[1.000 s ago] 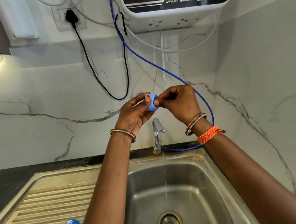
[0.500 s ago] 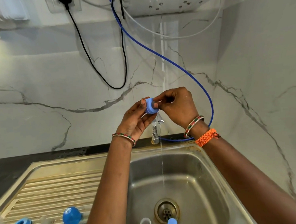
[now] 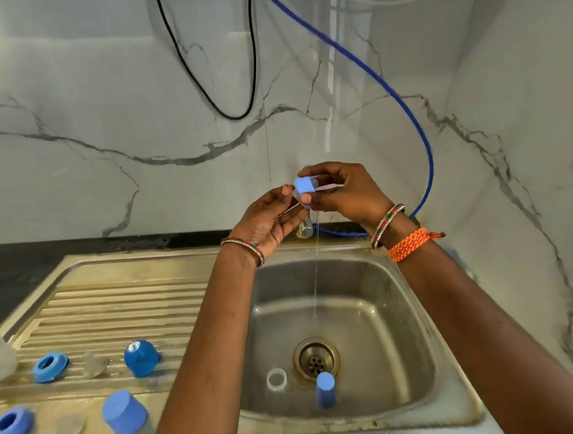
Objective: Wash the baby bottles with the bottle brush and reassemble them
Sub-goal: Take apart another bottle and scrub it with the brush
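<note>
Reassembly step, I judge: both hands, left point(image 3: 265, 218) and right point(image 3: 344, 192), pinch a blue ring point(image 3: 304, 185) with a clear teat above the sink point(image 3: 417, 312) (tap running); next, seat the teat squarely

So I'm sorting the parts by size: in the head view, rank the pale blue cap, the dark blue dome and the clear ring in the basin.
1. Pale blue cap, though nearest the camera.
2. Dark blue dome.
3. Clear ring.
</note>
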`<state>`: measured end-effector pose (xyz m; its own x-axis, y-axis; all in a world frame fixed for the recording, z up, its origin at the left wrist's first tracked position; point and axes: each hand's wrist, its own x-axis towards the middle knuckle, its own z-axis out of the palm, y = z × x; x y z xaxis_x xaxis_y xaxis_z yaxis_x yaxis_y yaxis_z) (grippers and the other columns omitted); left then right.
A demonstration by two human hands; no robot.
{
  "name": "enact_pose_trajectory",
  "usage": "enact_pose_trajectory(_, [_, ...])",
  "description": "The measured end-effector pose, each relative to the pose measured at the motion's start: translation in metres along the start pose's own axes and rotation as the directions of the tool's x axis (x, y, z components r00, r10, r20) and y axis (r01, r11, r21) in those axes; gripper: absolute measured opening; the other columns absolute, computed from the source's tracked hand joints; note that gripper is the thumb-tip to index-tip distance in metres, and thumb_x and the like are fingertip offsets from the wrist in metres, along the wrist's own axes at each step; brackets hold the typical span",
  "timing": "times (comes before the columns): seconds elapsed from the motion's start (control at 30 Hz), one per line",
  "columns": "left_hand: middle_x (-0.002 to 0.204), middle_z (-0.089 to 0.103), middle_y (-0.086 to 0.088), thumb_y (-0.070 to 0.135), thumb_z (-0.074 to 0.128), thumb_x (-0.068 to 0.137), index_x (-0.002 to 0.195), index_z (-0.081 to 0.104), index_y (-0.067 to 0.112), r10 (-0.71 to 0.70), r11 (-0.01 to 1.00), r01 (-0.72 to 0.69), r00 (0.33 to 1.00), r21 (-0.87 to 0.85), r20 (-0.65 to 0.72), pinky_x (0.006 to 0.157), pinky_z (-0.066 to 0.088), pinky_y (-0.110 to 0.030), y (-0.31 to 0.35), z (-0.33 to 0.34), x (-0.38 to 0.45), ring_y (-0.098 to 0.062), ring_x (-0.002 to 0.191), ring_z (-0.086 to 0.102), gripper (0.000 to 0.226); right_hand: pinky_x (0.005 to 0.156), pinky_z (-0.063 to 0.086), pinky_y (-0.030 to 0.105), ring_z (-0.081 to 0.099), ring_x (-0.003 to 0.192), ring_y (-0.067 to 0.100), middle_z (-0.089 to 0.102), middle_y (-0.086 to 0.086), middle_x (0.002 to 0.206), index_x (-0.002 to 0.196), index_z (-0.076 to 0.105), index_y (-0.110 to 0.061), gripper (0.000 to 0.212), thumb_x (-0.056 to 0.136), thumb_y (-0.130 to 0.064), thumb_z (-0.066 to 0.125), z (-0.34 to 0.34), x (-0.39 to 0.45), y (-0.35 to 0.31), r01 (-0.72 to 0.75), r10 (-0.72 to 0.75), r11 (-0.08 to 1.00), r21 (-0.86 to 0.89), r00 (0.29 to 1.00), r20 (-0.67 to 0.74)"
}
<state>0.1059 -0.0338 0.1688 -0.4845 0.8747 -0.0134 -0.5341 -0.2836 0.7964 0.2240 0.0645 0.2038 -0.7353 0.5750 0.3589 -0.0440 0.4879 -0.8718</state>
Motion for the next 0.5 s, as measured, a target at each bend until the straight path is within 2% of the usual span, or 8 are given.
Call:
enact_pose_trajectory(0.1, [0.081, 0.073, -0.009, 0.007, 0.051, 0.094, 0.087, 0.060, 0.007, -0.023, 1.000, 0.023, 0.995, -0.009, -0.101, 0.072, 0.059, -0.029, -0.018, -0.018, -0.005, -0.019, 0.074, 0.072, 0.012, 0.078, 0.058, 0.027, 0.065, 0.084, 0.016, 0.067, 0.004, 0.091, 0.105, 0.067, -0.010, 0.035, 0.074, 0.003, 0.075, 0.013, -0.007, 0.025, -0.110, 0.103, 0.987, 0.121, 0.993, 0.063])
enact_pose_trajectory(0.17, [0.085, 0.072, -0.013, 0.007, 0.053, 0.093, 0.087, 0.060, 0.005, -0.076, 0.996, 0.068, 0.980, -0.051, -0.181, 0.074, 0.058, -0.029, -0.035, -0.037, -0.009, -0.020, 0.077, 0.071, 0.009, 0.077, 0.058, 0.032, 0.066, 0.081, 0.019, 0.066, 0.009, 0.091, 0.109, 0.064, -0.004, 0.035, 0.076, 0.007, 0.071, 0.028, -0.011, 0.049, -0.233, 0.216, 0.936, 0.263, 0.972, 0.091])
enact_pose_trajectory(0.2, [0.088, 0.071, -0.016, 0.006, 0.054, 0.092, 0.089, 0.060, 0.003, -0.111, 0.993, 0.097, 0.968, -0.075, -0.227, 0.075, 0.058, -0.030, -0.043, -0.046, -0.010, -0.022, 0.079, 0.069, 0.007, 0.076, 0.058, 0.032, 0.066, 0.079, 0.019, 0.066, 0.010, 0.089, 0.109, 0.063, -0.002, 0.035, 0.076, 0.008, 0.070, 0.035, -0.012, 0.060, -0.266, 0.254, 0.922, 0.280, 0.964, 0.079])
enact_pose_trajectory(0.27, [0.088, 0.068, -0.018, 0.003, 0.053, 0.092, 0.089, 0.058, 0.002, -0.177, 0.984, 0.157, 0.920, -0.085, -0.349, 0.071, 0.057, -0.028, -0.061, -0.068, -0.012, -0.025, 0.081, 0.065, 0.006, 0.076, 0.058, 0.034, 0.065, 0.081, 0.021, 0.066, 0.011, 0.089, 0.103, 0.065, -0.007, 0.032, 0.074, 0.005, 0.074, 0.053, -0.011, 0.091, -0.293, 0.287, 0.941, 0.167, 0.956, 0.055])
enact_pose_trajectory(0.3, [0.081, 0.069, -0.016, 0.002, 0.050, 0.093, 0.087, 0.057, 0.002, -0.205, 0.979, 0.187, 0.890, -0.083, -0.407, 0.064, 0.057, -0.026, -0.070, -0.080, -0.013, -0.024, 0.078, 0.063, 0.009, 0.076, 0.057, 0.033, 0.064, 0.082, 0.022, 0.065, 0.010, 0.089, 0.100, 0.066, -0.010, 0.032, 0.072, 0.002, 0.076, 0.063, -0.010, 0.108, -0.299, 0.294, 0.951, 0.081, 0.954, 0.063])
enact_pose_trajectory(0.37, [0.065, 0.068, -0.013, -0.001, 0.043, 0.096, 0.082, 0.052, 0.004, -0.255, 0.967, 0.227, 0.837, -0.117, -0.484, 0.051, 0.054, -0.022, -0.085, -0.101, -0.013, -0.020, 0.064, 0.063, 0.018, 0.076, 0.051, 0.022, 0.061, 0.085, 0.018, 0.063, 0.004, 0.092, 0.103, 0.066, -0.012, 0.035, 0.070, -0.007, 0.080, 0.078, -0.012, 0.139, -0.311, 0.322, 0.943, -0.117, 0.942, 0.093])
enact_pose_trajectory(0.4, [0.066, 0.067, -0.015, -0.002, 0.039, 0.097, 0.083, 0.051, 0.005, -0.277, 0.961, 0.233, 0.810, -0.150, -0.517, 0.047, 0.053, -0.022, -0.093, -0.112, -0.012, -0.019, 0.056, 0.065, 0.020, 0.075, 0.046, 0.016, 0.059, 0.089, 0.016, 0.062, 0.002, 0.097, 0.109, 0.065, -0.010, 0.041, 0.071, -0.011, 0.080, 0.086, -0.014, 0.156, -0.317, 0.349, 0.922, -0.222, 0.929, 0.121])
enact_pose_trajectory(0.5, [0.071, 0.065, -0.013, -0.012, 0.035, 0.093, 0.088, 0.050, 0.012, -0.292, 0.952, 0.289, 0.748, -0.103, -0.596, 0.046, 0.052, -0.023, -0.112, -0.143, -0.008, -0.014, 0.048, 0.066, 0.028, 0.082, 0.040, 0.023, 0.059, 0.102, 0.026, 0.063, 0.012, 0.112, 0.115, 0.059, -0.004, 0.048, 0.072, -0.012, 0.078, 0.109, -0.023, 0.205, -0.312, 0.421, 0.855, -0.414, 0.883, 0.206])
